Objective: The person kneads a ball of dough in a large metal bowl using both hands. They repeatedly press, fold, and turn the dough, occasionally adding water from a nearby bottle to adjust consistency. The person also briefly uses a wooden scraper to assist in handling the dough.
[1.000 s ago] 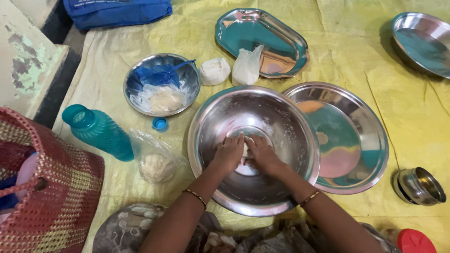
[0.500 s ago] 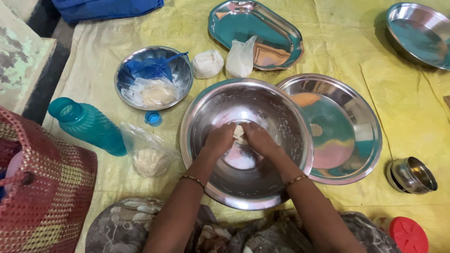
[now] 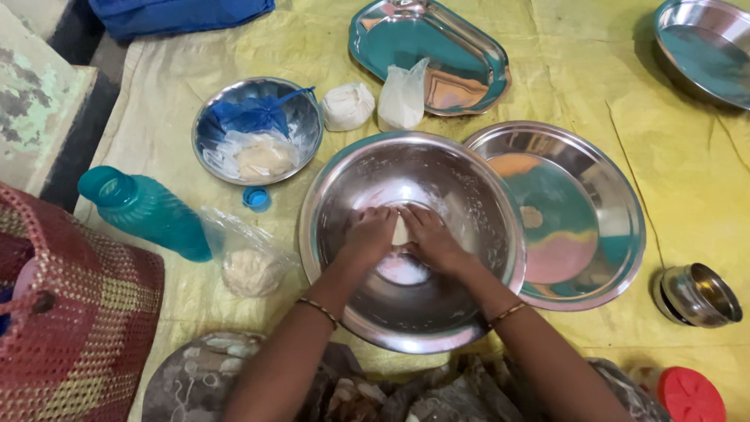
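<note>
So both hands are down in the big steel mixing bowl (image 3: 412, 242), which sits about in the middle of the yellow floor sheet (image 3: 687, 156). The left hand (image 3: 369, 234) and right hand (image 3: 431, 238) are pressed together knuckle to knuckle around a small pale lump of dough (image 3: 400, 231), fingers curled in and clamped on it from both sides. Only a sliver of the dough shows between them. The bowl's inside is dusted white with flour, with a pale patch on the bottom just below the hands.

My guess is that the dough is soft, light and a bit tacky, the sort of thing that gives under the fingers instead of slipping out. Cupping it from both sides looks like the sensible hold, since pinching it would probably just tear off a piece. The bowl itself looks slick and could slide on the sheet if pushed hard.

Around it: a wide steel plate (image 3: 570, 215) touches the bowl on the right, with a small dough scrap lying on it. Toward the far edge there's an oval steel tray (image 3: 437, 47), a white plastic bag (image 3: 402, 98) and a round dough ball (image 3: 348, 105). On the left are a smaller bowl (image 3: 211, 133) holding a blue bag and flour, a teal bottle (image 3: 144, 211) with its blue cap (image 3: 256, 198) off, and a clear bag of dough (image 3: 250, 270). A woven red basket (image 3: 62, 328) sits at the near left corner, and a little steel pot (image 3: 698, 294) near the right edge.
</note>
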